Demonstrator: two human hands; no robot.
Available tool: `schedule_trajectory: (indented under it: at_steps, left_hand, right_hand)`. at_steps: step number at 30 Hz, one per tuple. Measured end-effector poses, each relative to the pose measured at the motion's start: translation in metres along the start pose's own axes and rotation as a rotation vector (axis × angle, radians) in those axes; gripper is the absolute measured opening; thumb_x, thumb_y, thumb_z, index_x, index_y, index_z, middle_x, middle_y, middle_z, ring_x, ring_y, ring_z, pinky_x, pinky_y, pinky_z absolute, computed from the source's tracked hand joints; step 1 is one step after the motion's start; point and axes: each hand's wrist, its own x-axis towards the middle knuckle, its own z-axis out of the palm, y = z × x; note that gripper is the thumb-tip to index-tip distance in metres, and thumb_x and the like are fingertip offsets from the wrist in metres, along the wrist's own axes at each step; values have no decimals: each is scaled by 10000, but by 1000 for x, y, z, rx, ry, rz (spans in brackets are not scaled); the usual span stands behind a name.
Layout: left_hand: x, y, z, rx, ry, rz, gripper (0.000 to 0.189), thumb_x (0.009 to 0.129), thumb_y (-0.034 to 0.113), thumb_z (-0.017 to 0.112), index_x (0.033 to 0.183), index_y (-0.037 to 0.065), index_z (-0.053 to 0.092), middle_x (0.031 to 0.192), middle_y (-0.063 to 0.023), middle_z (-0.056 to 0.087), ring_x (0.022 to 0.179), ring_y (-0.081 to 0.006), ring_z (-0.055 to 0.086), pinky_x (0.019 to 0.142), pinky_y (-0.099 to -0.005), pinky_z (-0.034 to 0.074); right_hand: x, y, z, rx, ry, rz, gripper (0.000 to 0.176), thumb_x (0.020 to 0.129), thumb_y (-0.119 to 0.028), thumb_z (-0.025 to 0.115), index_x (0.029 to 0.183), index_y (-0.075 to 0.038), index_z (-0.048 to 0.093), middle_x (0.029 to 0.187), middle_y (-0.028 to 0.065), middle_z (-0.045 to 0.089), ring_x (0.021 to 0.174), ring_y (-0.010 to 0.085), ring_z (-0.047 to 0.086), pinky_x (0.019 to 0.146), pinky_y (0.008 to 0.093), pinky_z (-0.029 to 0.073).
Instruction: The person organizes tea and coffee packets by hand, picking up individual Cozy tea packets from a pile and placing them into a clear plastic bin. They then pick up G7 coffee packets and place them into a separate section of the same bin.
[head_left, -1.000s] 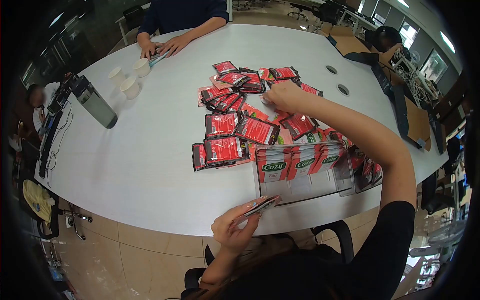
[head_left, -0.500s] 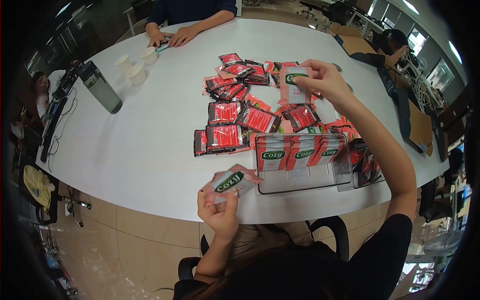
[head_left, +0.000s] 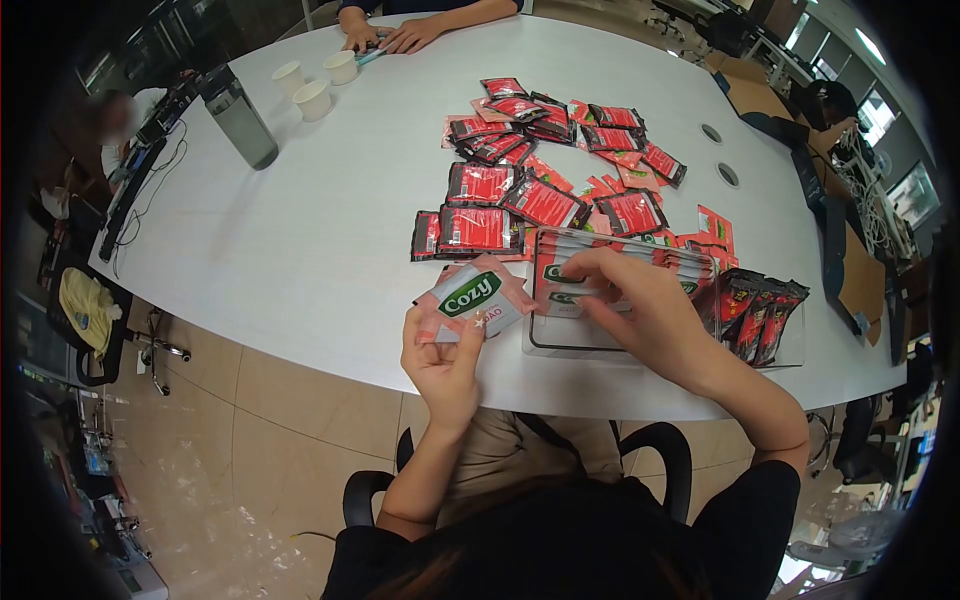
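My left hand (head_left: pixel 442 365) pinches several pink and white Cozy sachets (head_left: pixel 470 298), fanned out just left of the clear plastic box (head_left: pixel 580 350). Over the left part of that box is my right hand (head_left: pixel 640 315), its thumb and index finger apart, near a Cozy sachet (head_left: pixel 562 298) inside. Pink Cozy sachets stand in rows along the box's far side, partly covered by my right hand. Beyond the box lies a loose pile of red and black sachets (head_left: pixel 545 200), with pink ones among them.
Dark sachets (head_left: pixel 765 315) stand in a second clear container at the right. A bottle (head_left: pixel 240 120) and several paper cups (head_left: pixel 313 100) are at the left. Across the table rest another person's hands (head_left: pixel 410 35). Open cardboard boxes (head_left: pixel 750 95) line the right edge.
My right hand has come down from above the pile to the clear box, and the sachet it held is no longer between its fingers. My left hand keeps its sachets. The camera view has shifted.
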Motion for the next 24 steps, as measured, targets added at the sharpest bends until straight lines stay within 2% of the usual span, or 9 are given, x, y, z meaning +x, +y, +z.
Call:
schedule_trajectory:
  at_steps: [2, 5, 6, 9, 10, 13, 16, 24]
  left_hand:
    - [0, -2, -4, 59, -38, -5, 435, 879, -42, 577, 1279, -21, 406, 1128, -121, 593, 942, -153, 626, 785, -315, 561]
    - [-1, 0, 1, -18, 15, -16, 400, 841, -84, 608, 1209, -46, 455, 1096, -123, 599, 919, -111, 605, 722, -203, 512]
    - [-1, 0, 1, -21, 5, -26, 398, 842, -85, 607, 1207, -46, 455, 1098, -123, 599, 927, -114, 604, 734, -209, 512]
    - [0, 1, 2, -36, -20, -40, 388, 844, -88, 604, 1200, -46, 457, 1102, -123, 599, 948, -123, 602, 768, -226, 512]
    - [1, 2, 3, -44, -25, -37, 383, 844, -90, 603, 1196, -46, 459, 1103, -123, 599, 953, -127, 602, 779, -232, 511]
    - [1, 3, 5, -54, -24, -26, 370, 846, -92, 601, 1186, -46, 463, 1103, -122, 600, 968, -134, 601, 795, -242, 512]
    - [1, 2, 3, -32, -35, -20, 367, 847, -94, 600, 1184, -45, 464, 1102, -124, 599, 980, -138, 600, 796, -242, 514]
    - [1, 3, 7, -65, -22, -32, 393, 828, -102, 623, 1184, -54, 465, 1097, -142, 601, 975, -163, 615, 802, -256, 531]
  right_hand:
    - [-3, -8, -3, -12, 66, -19, 312, 773, -21, 674, 1071, -45, 585, 967, 97, 644, 815, 258, 623, 701, 332, 509]
    - [-8, -13, -9, -144, 192, -159, 295, 774, -54, 694, 1055, -50, 604, 962, 93, 640, 831, 263, 614, 698, 359, 502]
    - [-11, -12, -11, -207, 239, -223, 288, 775, -66, 702, 1047, -52, 610, 959, 91, 640, 832, 261, 613, 693, 365, 500]
    - [-31, -3, -4, -97, 52, -133, 272, 778, -101, 726, 1028, -57, 627, 951, 91, 633, 831, 251, 606, 686, 363, 493]
    - [-34, -5, -1, -96, -22, -82, 282, 798, -195, 730, 1021, -51, 633, 944, 95, 628, 828, 253, 607, 687, 359, 491]
    - [-36, -3, 12, -212, -124, -85, 361, 823, -316, 695, 1043, -36, 633, 940, 103, 628, 837, 259, 611, 694, 355, 494]
    - [-34, 4, 21, -242, -89, -132, 454, 841, -402, 650, 1082, -18, 623, 936, 107, 624, 834, 262, 613, 694, 354, 497]
    - [-30, -3, 17, -236, -143, -97, 490, 841, -391, 656, 1140, -8, 591, 957, 117, 621, 851, 263, 615, 699, 349, 499]
